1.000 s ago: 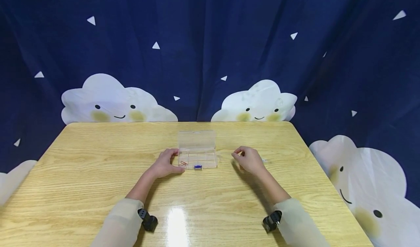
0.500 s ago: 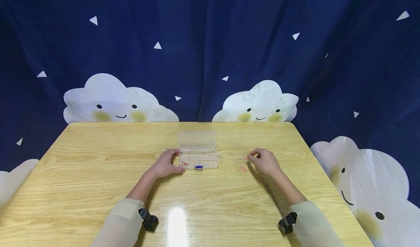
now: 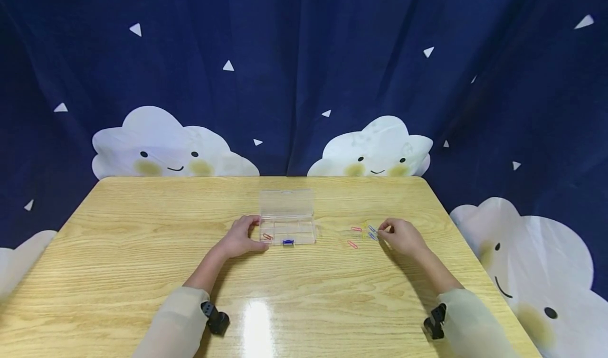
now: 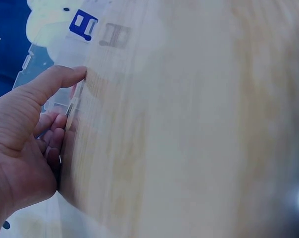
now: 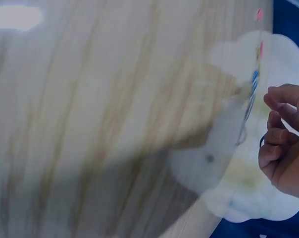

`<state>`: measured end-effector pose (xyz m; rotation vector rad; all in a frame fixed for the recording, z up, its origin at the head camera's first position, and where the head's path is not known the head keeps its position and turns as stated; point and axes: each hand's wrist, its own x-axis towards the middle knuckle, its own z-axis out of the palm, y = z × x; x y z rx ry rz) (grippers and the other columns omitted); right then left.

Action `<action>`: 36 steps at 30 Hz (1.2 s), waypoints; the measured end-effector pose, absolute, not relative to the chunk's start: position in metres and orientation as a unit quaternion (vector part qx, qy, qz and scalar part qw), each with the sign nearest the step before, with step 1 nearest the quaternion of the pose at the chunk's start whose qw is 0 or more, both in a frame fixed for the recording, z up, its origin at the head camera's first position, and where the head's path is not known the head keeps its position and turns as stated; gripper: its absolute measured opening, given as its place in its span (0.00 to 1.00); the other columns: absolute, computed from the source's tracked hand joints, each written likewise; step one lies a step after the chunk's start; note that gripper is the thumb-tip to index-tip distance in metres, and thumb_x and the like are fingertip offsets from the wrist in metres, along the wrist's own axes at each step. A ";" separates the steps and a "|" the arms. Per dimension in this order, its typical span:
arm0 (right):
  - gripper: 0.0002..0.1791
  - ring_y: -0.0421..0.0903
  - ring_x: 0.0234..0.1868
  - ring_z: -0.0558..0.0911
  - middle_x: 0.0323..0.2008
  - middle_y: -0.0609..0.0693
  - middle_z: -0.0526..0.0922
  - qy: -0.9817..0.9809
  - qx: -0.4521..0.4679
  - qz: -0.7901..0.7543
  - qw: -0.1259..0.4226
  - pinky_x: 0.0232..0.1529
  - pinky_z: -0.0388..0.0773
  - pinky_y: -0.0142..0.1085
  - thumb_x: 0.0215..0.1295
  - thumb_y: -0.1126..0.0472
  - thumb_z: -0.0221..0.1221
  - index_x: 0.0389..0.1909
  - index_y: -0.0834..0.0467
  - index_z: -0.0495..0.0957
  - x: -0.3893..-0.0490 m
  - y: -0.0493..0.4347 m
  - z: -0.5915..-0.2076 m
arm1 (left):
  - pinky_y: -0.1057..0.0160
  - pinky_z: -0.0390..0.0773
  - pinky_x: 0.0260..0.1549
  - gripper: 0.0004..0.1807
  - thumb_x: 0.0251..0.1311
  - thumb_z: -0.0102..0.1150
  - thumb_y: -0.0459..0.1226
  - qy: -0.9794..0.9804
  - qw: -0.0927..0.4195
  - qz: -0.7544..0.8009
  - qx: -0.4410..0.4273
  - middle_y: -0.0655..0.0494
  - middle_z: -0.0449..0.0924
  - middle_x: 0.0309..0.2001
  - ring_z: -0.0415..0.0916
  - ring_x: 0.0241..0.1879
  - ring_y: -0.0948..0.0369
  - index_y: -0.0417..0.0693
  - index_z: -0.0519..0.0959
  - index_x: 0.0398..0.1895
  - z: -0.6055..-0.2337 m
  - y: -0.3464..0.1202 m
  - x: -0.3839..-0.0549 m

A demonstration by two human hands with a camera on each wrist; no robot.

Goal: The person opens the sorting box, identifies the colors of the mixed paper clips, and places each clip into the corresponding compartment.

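Note:
A clear plastic compartment box (image 3: pixel 287 226) stands on the table with its lid (image 3: pixel 286 203) raised. My left hand (image 3: pixel 239 237) grips its left side, thumb at the front corner and fingers behind. A red paper clip (image 3: pixel 267 236) lies in the front left compartment. My right hand (image 3: pixel 401 235) is just right of some blue paper clips (image 3: pixel 372 232), its fingers bent and nothing visible between the fingertips. Two pinkish-red paper clips, one at the back (image 3: pixel 356 229) and one in front (image 3: pixel 352 245), lie left of the blue ones. Something small and yellow lies between, too faint to identify.
The blue latch (image 3: pixel 287 242) is on the box's front edge. Wood-grain tabletop (image 3: pixel 294 284) surrounds both hands, with a bright reflection near the front. A dark blue curtain (image 3: pixel 266 57) with clouds hangs behind the table's far edge.
My right hand has moved right, first past the red clips and then to the blue ones, uncovering them. My left hand has stayed on the box.

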<state>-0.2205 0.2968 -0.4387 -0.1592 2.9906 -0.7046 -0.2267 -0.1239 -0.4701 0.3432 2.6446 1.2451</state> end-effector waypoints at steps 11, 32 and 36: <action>0.09 0.42 0.19 0.70 0.20 0.47 0.76 0.976 -0.063 -0.207 0.042 0.23 0.65 0.34 0.63 0.58 0.56 0.38 0.59 0.79 -0.221 0.311 -0.440 | 0.49 0.64 0.56 0.41 0.44 0.72 0.43 0.893 0.103 0.423 0.111 0.44 0.68 0.55 0.60 0.56 0.49 0.39 0.66 0.61 -0.469 -0.124 -0.227; 0.09 0.43 0.26 0.71 0.29 0.49 0.79 0.983 -0.064 -0.164 0.061 0.27 0.66 0.35 0.64 0.56 0.56 0.40 0.56 0.79 -0.226 0.317 -0.444 | 0.48 0.63 0.58 0.42 0.43 0.72 0.43 0.894 0.103 0.423 0.108 0.43 0.67 0.56 0.61 0.56 0.49 0.38 0.64 0.62 -0.467 -0.124 -0.226; 0.09 0.43 0.24 0.70 0.28 0.48 0.78 0.983 -0.062 -0.163 0.061 0.25 0.65 0.35 0.64 0.57 0.56 0.40 0.56 0.79 -0.225 0.316 -0.444 | 0.49 0.64 0.56 0.42 0.44 0.72 0.43 0.894 0.104 0.421 0.109 0.44 0.67 0.55 0.61 0.55 0.50 0.39 0.65 0.62 -0.469 -0.124 -0.226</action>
